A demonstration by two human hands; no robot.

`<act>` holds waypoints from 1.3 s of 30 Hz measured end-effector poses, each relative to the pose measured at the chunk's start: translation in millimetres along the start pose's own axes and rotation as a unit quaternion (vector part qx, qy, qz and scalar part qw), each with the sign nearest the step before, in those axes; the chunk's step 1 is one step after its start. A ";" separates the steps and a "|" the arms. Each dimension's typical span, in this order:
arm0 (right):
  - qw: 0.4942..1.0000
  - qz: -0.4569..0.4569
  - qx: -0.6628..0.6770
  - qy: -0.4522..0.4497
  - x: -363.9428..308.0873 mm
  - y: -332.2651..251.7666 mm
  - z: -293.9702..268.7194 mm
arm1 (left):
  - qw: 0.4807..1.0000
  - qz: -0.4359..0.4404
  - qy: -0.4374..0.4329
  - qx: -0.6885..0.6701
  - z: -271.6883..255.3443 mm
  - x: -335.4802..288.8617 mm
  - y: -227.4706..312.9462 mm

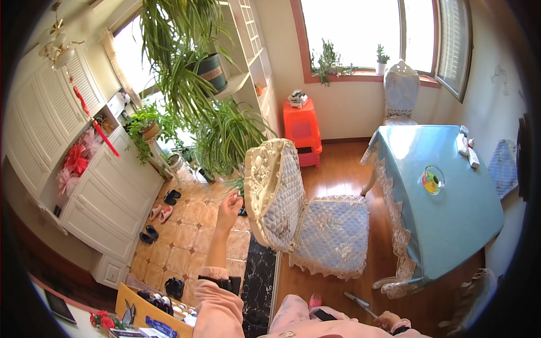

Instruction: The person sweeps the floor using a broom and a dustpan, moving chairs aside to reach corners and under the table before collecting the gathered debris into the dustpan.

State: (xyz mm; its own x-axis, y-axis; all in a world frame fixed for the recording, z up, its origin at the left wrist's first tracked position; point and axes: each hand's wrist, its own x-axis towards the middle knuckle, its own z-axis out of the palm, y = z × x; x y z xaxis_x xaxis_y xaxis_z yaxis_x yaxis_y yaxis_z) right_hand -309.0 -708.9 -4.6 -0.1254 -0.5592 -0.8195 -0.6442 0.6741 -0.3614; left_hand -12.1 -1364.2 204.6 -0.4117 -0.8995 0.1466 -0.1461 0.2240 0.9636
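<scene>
My left hand [228,209] is raised beside the carved cream back of a padded chair [332,234], its fingers loosely bent with a gap between them. I see nothing held in it, and whether it touches the chair back is hard to tell. Low at the right, my right hand [387,320] is closed around the end of a thin grey stick [360,303]. The stick slants up and left above the wooden floor; its kind is not clear. Long green leaves of a spider plant [228,135] hang beyond my left hand.
A table with a blue cloth [451,225] stands right, bearing a glass bowl [433,180]. Red stacked stools [301,127] stand by the wall. Several shoes [165,213] lie on the tiles near white cabinets [110,191]. A wooden shelf [127,298] is lower left.
</scene>
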 end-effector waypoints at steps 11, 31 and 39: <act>0.909 -0.011 0.397 0.122 16.2 -19.4 148.8 | 0.886 0.034 -0.029 0.462 64.8 208.5 37.5; 0.676 0.236 0.698 -0.036 52.8 22.5 64.1 | 0.685 -0.050 -0.003 0.727 -19.8 9.0 50.6; 0.844 0.183 0.504 0.011 50.1 49.4 -29.9 | 0.583 -0.087 0.141 0.795 -71.0 -242.0 62.8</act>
State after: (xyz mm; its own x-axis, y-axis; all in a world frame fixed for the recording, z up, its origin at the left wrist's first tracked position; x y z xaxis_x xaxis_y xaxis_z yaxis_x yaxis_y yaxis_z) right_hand -369.7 -718.1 -50.2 -0.1980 -0.2262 -0.9538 0.4090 0.8652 -0.2901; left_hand 142.2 -1159.0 245.6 -0.1350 -0.9365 0.3238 -0.9054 -0.0161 -0.4242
